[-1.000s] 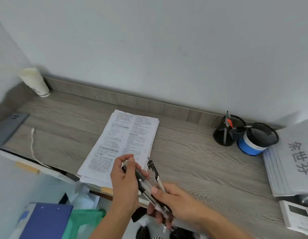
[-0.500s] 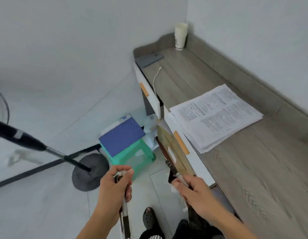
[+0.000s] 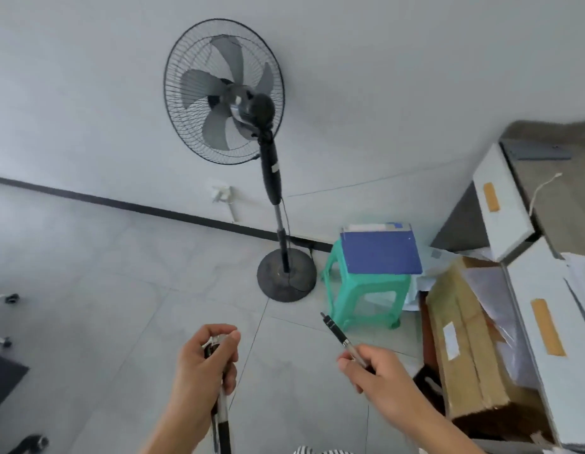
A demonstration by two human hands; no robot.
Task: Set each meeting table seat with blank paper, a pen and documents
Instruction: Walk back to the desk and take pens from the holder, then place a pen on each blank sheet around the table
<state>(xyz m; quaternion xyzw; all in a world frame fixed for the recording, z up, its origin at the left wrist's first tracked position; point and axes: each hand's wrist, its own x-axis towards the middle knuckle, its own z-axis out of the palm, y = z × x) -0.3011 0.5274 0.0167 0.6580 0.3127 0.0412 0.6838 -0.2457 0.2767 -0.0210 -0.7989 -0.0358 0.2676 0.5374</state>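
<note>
In front of the fan (image 3: pixel 224 91), left hand (image 3: pixel 202 368) clasps several pens (image 3: pixel 220 417), right hand (image 3: pixel 379 378) pinches one pen (image 3: pixel 333 329); a slackened grip could spill them onto the floor (image 3: pixel 120 290).

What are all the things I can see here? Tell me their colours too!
fan: one, black with grey blades, standing on the floor
stool: one, green, right of the fan's base
folder: one, blue, on the stool
cardboard box: one, brown, on the floor beside the desk
white panels: two, tan strip each, on the desk's front
cable: one, white, on the desk
right-hand pen: one, black and silver, pointing up-left
left-hand pens: number unclear, dark and silver, pointing down
left hand: one, low centre, grips the left-hand pens
right hand: one, low right, holds the right-hand pen
</note>
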